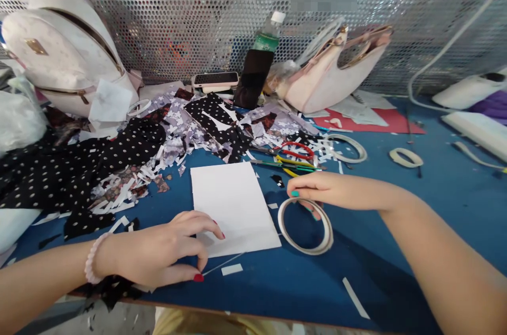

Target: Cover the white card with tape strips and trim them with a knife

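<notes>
A white sheet of card (233,205) lies on the blue table (396,219) in front of me. My left hand (166,250) rests on its near left corner, fingers curled, with thumb and forefinger pinching the end of a thin white tape strip (222,263) that runs along the card's near edge. My right hand (328,191) grips the far rim of a white tape roll (306,226) that lies just right of the card. The strip leads toward that roll.
Scissors with red and yellow handles (293,158) lie behind the card among paper scraps and black dotted fabric (79,166). Two more tape rolls (406,157), a dark bottle (255,73), a phone (216,80), a white backpack (63,49) and a pink bag (336,73) stand along the mesh wall.
</notes>
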Demonstrator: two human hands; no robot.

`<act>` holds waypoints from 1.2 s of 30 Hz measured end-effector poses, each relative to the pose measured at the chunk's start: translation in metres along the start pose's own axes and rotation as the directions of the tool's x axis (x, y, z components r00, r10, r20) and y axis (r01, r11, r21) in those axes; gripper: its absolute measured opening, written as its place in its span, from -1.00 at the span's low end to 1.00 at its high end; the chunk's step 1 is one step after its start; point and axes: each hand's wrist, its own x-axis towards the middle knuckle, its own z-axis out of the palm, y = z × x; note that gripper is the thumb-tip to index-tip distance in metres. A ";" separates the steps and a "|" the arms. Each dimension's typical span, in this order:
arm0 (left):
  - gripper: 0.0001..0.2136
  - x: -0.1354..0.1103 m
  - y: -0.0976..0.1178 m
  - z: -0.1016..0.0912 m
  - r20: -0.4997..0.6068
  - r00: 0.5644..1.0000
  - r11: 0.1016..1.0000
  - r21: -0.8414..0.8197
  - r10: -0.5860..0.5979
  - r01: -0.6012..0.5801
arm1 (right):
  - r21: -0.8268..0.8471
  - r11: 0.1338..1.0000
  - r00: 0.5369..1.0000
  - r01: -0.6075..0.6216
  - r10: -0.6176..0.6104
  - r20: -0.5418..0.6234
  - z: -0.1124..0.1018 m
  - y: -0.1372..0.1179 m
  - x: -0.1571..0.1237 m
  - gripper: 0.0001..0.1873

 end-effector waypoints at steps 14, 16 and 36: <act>-0.86 0.000 0.000 0.002 -0.006 0.999 0.999 0.004 -0.043 0.043 | -0.528 0.796 0.954 -0.296 0.217 -0.207 -0.001 -0.017 -0.012 -0.64; -0.87 0.000 -0.001 0.003 -0.001 0.999 0.999 0.005 -0.054 0.054 | -0.559 0.770 0.948 -0.308 0.200 -0.248 0.000 -0.014 -0.011 -0.68; -0.91 0.002 0.002 0.010 -0.231 0.948 0.968 -0.172 -0.218 0.181 | -0.886 0.259 0.371 0.385 -0.922 -0.108 0.133 -0.053 0.037 -0.74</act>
